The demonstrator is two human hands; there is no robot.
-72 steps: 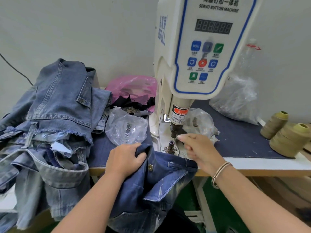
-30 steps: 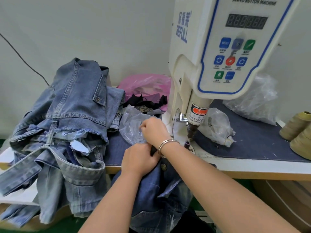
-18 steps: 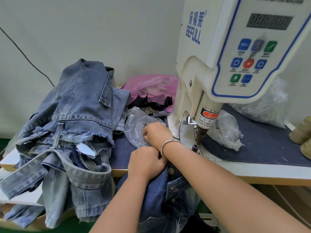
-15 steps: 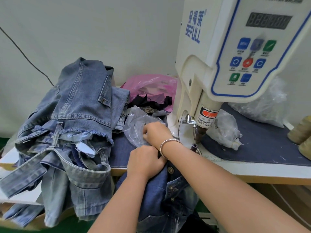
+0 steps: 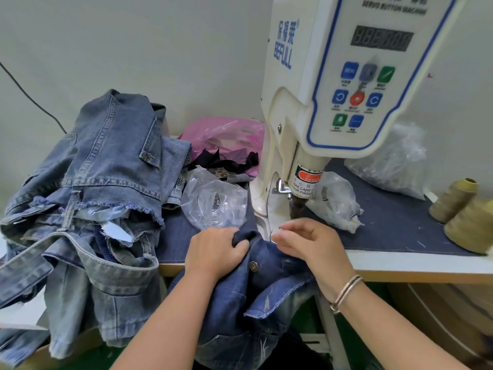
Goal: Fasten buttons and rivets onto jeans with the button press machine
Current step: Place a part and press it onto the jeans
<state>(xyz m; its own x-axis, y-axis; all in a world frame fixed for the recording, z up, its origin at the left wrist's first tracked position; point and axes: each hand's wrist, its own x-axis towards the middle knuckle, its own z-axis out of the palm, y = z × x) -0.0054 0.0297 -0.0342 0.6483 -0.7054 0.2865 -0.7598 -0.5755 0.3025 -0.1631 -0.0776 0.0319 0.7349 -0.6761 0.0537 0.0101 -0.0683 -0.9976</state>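
Observation:
The white button press machine (image 5: 320, 89) stands on the table, its punch (image 5: 296, 206) pointing down just above my hands. A pair of dark blue jeans (image 5: 269, 284) hangs over the table's front edge, with one metal button (image 5: 253, 266) fixed near the waistband. My left hand (image 5: 216, 252) grips the bunched waistband left of the punch. My right hand (image 5: 309, 244) lies on the denim right under the punch, its fingertips blurred and close together; whether they pinch anything is unclear. The lower die is hidden behind my fingers.
A heap of lighter jeans (image 5: 106, 182) fills the table's left side. A clear bag of metal parts (image 5: 213, 204) lies left of the machine, a pink bag (image 5: 224, 134) behind it. More clear bags (image 5: 336, 201) and thread cones (image 5: 472, 225) sit to the right.
My right hand has left the clear bag on the left and moved right, to under the punch. My left hand still grips the waistband, now pushed nearer the machine.

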